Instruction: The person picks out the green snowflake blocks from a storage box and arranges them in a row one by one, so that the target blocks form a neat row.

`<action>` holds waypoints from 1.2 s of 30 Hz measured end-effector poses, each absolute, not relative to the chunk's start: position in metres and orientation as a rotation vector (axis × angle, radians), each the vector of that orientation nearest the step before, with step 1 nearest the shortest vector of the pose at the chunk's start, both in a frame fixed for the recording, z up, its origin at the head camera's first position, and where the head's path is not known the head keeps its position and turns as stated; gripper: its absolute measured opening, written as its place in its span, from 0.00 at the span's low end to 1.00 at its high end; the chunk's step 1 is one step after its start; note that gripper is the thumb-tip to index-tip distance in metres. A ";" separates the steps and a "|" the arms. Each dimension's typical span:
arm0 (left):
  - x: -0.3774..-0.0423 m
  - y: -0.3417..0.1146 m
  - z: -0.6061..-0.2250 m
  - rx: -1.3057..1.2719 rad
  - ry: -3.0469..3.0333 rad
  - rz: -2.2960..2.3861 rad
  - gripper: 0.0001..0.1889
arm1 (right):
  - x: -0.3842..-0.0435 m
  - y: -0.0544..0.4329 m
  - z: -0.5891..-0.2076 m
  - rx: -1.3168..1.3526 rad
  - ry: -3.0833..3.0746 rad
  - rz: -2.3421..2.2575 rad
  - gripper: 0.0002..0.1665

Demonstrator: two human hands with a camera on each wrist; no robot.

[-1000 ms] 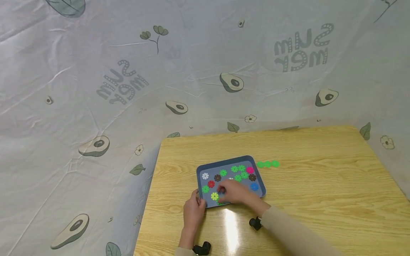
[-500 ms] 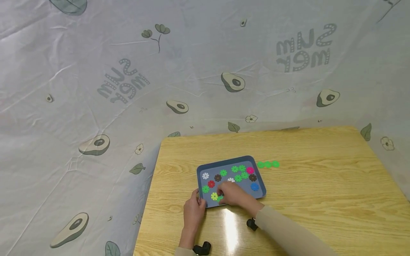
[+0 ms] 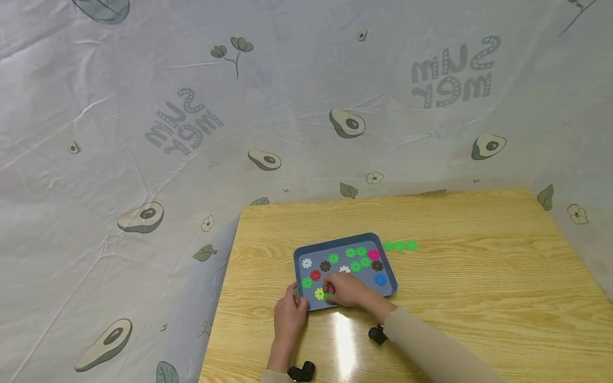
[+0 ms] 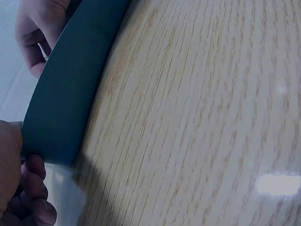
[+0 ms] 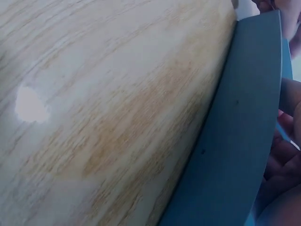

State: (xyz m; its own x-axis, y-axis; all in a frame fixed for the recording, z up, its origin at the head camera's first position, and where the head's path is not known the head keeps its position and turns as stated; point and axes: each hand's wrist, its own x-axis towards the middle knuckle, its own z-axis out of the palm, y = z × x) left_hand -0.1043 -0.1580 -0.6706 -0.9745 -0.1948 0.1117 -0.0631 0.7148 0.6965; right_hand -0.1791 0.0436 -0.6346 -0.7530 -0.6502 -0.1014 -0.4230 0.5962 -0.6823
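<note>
In the head view, my left hand (image 3: 290, 317) grips the near left corner of a grey-blue tray (image 3: 298, 260), thumb over the rim. The left wrist view shows its curled fingers (image 4: 34, 188) at the tray's end. My right hand (image 3: 349, 290) reaches over the near side of the tray, fingers bent down onto a green notched disc (image 3: 328, 297), which thumb and forefinger appear to pinch. A yellow notched disc (image 3: 319, 294) lies just left of those fingertips. In the right wrist view the tray wall (image 5: 225, 136) hides most of the fingers.
Several more notched discs lie in the tray, among them a red one (image 3: 315, 275), a blue one (image 3: 380, 279) and a pink one (image 3: 373, 255). Right of the tray, a row of three green discs (image 3: 400, 246) lies on the wooden table (image 3: 479, 266). A patterned cloth (image 3: 306, 106) hangs behind.
My right hand has lowered slightly and drawn its fingers together at the green disc near the tray's front. The left hand and the tray have stayed in place.
</note>
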 end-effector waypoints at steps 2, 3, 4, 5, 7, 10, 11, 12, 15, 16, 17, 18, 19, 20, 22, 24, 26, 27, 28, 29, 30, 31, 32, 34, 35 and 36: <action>-0.105 -0.158 -0.671 0.211 -2.746 -1.100 0.23 | -0.181 0.046 -0.634 -0.855 2.487 -0.992 0.09; -0.105 -0.158 -0.671 0.214 -2.750 -1.097 0.23 | -0.183 0.047 -0.634 -0.844 2.495 -1.023 0.09; -0.105 -0.158 -0.671 0.218 -2.755 -1.094 0.23 | -0.184 0.049 -0.632 -0.825 2.502 -1.050 0.09; -0.105 -0.158 -0.671 0.221 -2.760 -1.091 0.23 | -0.186 0.052 -0.631 -0.805 2.511 -1.084 0.08; -0.104 -0.158 -0.671 0.225 -2.763 -1.092 0.23 | -0.190 0.057 -0.627 -0.754 2.532 -1.149 0.08; -0.104 -0.159 -0.671 0.224 -2.759 -1.096 0.23 | -0.197 0.069 -0.621 -0.661 2.567 -1.214 0.07; -0.104 -0.159 -0.671 0.223 -2.759 -1.097 0.23 | -0.199 0.073 -0.619 -0.632 2.571 -1.242 0.08; -0.104 -0.159 -0.671 0.219 -2.755 -1.097 0.23 | -0.202 0.078 -0.617 -0.604 2.589 -1.256 0.08; -0.104 -0.160 -0.671 0.214 -2.755 -1.088 0.23 | -0.210 0.095 -0.612 -0.525 2.647 -1.315 0.10; -0.103 -0.161 -0.671 0.214 -2.754 -1.089 0.23 | -0.212 0.101 -0.612 -0.506 2.665 -1.344 0.10; -0.103 -0.161 -0.671 0.214 -2.753 -1.089 0.23 | -0.214 0.108 -0.611 -0.482 2.679 -1.376 0.11; -0.103 -0.161 -0.671 0.215 -2.751 -1.089 0.23 | -0.217 0.114 -0.612 -0.455 2.707 -1.392 0.11; -0.103 -0.161 -0.671 0.216 -2.751 -1.092 0.23 | -0.219 0.121 -0.613 -0.423 2.720 -1.418 0.11; -0.103 -0.161 -0.671 0.215 -2.749 -1.095 0.23 | -0.221 0.128 -0.614 -0.385 2.732 -1.436 0.11; -0.102 -0.161 -0.670 0.219 -2.752 -1.098 0.23 | -0.225 0.144 -0.617 -0.318 2.742 -1.460 0.12; -0.102 -0.160 -0.670 0.219 -2.756 -1.098 0.23 | -0.229 0.161 -0.620 -0.245 2.764 -1.460 0.12; -0.102 -0.160 -0.670 0.221 -2.759 -1.100 0.23 | -0.231 0.178 -0.624 -0.186 2.789 -1.451 0.14; -0.102 -0.160 -0.669 0.225 -2.761 -1.100 0.23 | -0.233 0.186 -0.625 -0.163 2.805 -1.448 0.14; -0.102 -0.160 -0.669 0.227 -2.762 -1.100 0.23 | -0.234 0.194 -0.626 -0.135 2.826 -1.446 0.15; -0.102 -0.160 -0.669 0.229 -2.763 -1.100 0.23 | -0.234 0.202 -0.628 -0.105 2.844 -1.447 0.16; -0.102 -0.160 -0.669 0.231 -2.762 -1.102 0.23 | -0.234 0.209 -0.630 -0.068 2.857 -1.450 0.16; -0.102 -0.160 -0.669 0.233 -2.761 -1.104 0.24 | -0.235 0.216 -0.631 -0.038 2.872 -1.455 0.17; -0.102 -0.160 -0.669 0.234 -2.759 -1.107 0.24 | -0.235 0.223 -0.633 -0.004 2.880 -1.466 0.17; -0.102 -0.160 -0.669 0.236 -2.757 -1.111 0.24 | -0.234 0.234 -0.636 0.064 2.893 -1.474 0.19; -0.102 -0.160 -0.669 0.236 -2.756 -1.114 0.24 | -0.234 0.239 -0.639 0.099 2.896 -1.472 0.19; -0.102 -0.160 -0.670 0.235 -2.755 -1.116 0.25 | -0.233 0.244 -0.640 0.128 2.894 -1.471 0.20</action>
